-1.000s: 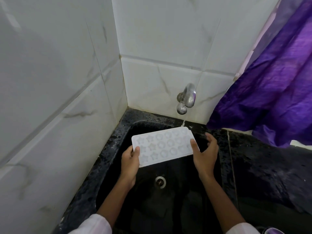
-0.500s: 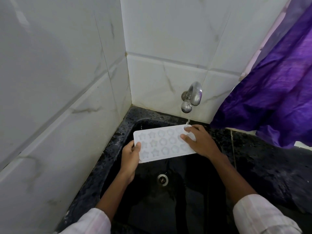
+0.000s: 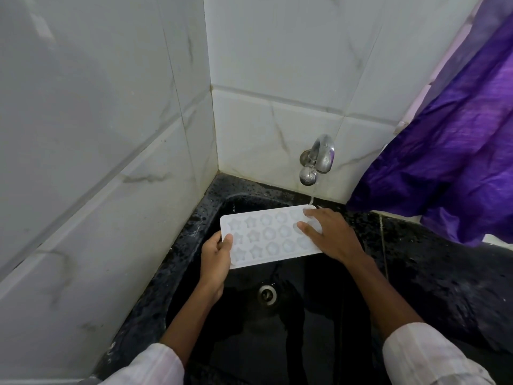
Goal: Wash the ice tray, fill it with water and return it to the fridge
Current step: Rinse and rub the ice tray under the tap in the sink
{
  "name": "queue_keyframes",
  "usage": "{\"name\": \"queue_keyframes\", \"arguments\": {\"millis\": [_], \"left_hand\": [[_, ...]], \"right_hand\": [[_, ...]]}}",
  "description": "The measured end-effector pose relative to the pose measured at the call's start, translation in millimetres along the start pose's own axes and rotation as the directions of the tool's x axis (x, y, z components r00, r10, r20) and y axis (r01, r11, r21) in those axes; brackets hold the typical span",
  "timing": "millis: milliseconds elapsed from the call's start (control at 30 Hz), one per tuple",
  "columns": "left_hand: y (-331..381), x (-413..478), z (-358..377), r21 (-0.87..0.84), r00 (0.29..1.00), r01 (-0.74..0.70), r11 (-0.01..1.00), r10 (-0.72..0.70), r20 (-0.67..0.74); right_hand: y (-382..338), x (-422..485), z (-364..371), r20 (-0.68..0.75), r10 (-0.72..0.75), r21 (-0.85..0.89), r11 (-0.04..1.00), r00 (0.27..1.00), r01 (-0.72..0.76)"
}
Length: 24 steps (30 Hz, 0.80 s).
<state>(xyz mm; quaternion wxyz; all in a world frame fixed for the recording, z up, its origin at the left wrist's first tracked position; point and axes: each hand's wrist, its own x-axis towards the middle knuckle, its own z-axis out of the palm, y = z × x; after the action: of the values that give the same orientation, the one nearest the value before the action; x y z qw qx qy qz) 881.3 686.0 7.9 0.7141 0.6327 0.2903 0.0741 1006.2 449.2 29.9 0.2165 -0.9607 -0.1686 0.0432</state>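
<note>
Overhead, a white ice tray [image 3: 266,237] with star-shaped and round moulds is held level over a black speckled sink [image 3: 191,245], its far right corner just under a thin stream of water [image 3: 311,200] from a chrome wall tap [image 3: 317,159]. Its left end is gripped by the left hand [image 3: 215,257], thumb on top and fingers beneath, while the right hand [image 3: 330,234] rests across the right end with fingers laid fairly straight over the moulds. Below the tray sits the drain [image 3: 267,293], white marbled tiles [image 3: 111,134] line the corner, and a purple curtain [image 3: 444,162] hangs at the right.
</note>
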Motion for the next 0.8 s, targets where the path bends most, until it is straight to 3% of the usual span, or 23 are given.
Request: {"name": "queue_keyframes", "arguments": {"millis": [800], "left_hand": [[-6.6,-2.4,-2.6,0.018,1.000,-0.003,1.000,0.004,-0.016]], "right_hand": [[1.3,3.2,4.9,0.103,-0.048,0.009,0.999,0.994,0.047]]}}
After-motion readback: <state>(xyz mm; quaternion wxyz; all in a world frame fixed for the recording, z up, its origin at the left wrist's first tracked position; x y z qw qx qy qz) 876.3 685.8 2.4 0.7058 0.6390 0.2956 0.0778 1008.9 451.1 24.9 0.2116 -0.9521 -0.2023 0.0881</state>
